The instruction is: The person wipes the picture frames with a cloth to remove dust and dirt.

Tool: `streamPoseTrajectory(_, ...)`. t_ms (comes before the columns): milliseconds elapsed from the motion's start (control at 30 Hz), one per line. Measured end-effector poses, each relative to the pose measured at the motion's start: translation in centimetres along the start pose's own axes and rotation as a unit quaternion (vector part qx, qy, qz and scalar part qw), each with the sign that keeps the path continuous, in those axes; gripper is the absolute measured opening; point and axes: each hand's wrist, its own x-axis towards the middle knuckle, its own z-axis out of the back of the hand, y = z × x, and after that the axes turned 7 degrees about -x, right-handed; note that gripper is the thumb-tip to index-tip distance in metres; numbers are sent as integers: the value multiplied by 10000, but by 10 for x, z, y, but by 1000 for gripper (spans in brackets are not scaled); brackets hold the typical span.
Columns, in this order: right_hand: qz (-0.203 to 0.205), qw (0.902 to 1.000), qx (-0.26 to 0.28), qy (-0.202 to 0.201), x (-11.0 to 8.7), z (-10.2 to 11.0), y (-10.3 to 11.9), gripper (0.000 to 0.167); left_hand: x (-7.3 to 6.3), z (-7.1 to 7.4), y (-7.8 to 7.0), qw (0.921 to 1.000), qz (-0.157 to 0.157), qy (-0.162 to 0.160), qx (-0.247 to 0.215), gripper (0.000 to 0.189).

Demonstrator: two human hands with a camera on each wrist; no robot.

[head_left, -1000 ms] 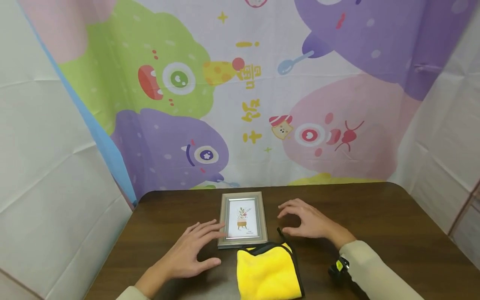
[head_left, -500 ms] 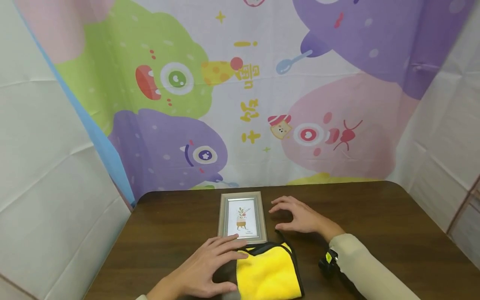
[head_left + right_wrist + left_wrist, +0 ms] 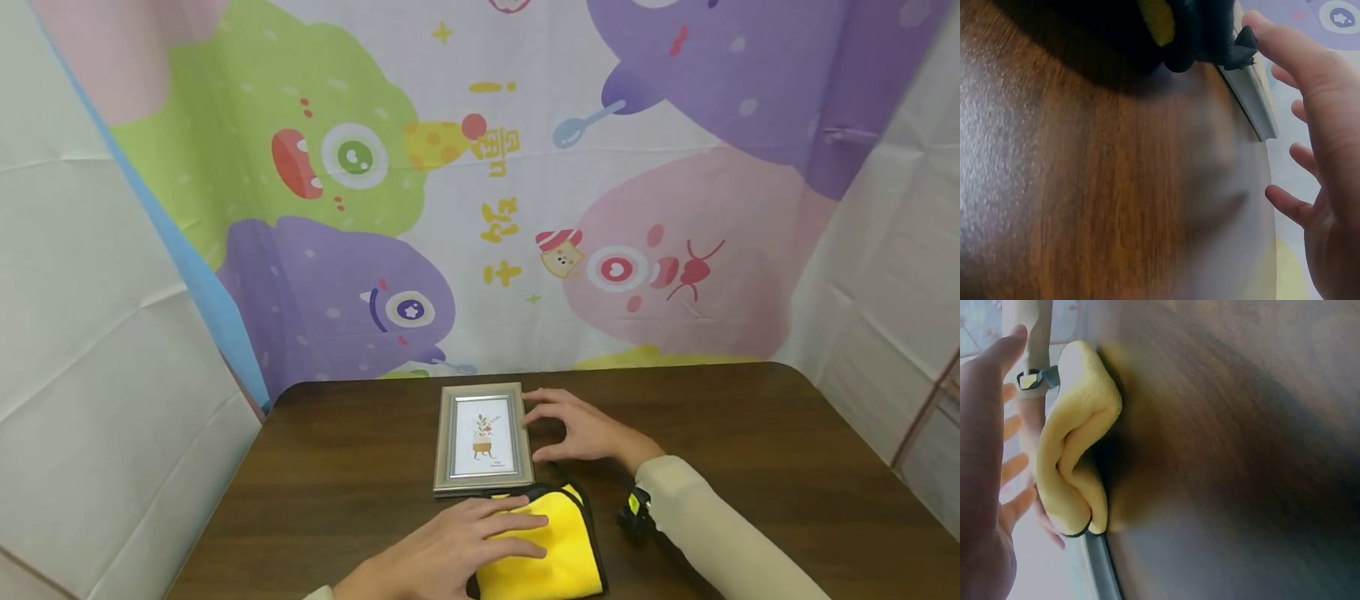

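The left hand (image 3: 450,554) is lying flat on the cloth (image 3: 551,546), its fingers (image 3: 517,527) straight and slightly spread, pressing on the cloth's left half without curling round it. The cloth is sitting at the table's (image 3: 750,433) near edge, at 6 o'clock from the frame (image 3: 483,439) and just touching its near rail. In the left wrist view the cloth (image 3: 1075,444) is showing as a folded yellow pad with a dark hem, the left hand (image 3: 988,469) open above it.

The right hand (image 3: 581,429) is hovering at 3 o'clock of the frame, fingers loosely curved and apart, fingertips (image 3: 534,414) just beside the frame's right rail; whether they are touching it cannot be told. The right wrist view is showing the right hand (image 3: 1322,162) open, fingers spread, near the frame (image 3: 1254,100) edge
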Motion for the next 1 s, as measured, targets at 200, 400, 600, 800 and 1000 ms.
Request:
streamPoseTrajectory(200,-156,9996,180,142,3,-2,-2,57,8,-6,1,9997,-133,181,32,60)
streamPoseTrajectory(400,-80,9991,336,250,6,-3,-4,62,14,-12,3,9984,35,464,-316,60)
streamPoseTrajectory(600,-153,9983,358,432,8,-3,-6,62,19,-14,4,9965,110,824,39,60)
streamPoseTrajectory(800,-293,9970,469,546,9,-1,-5,51,22,-12,2,9929,124,1100,424,58)
streamPoseTrajectory(1000,-334,9970,445,537,10,-3,-1,43,24,-12,1,9933,22,1051,481,54)
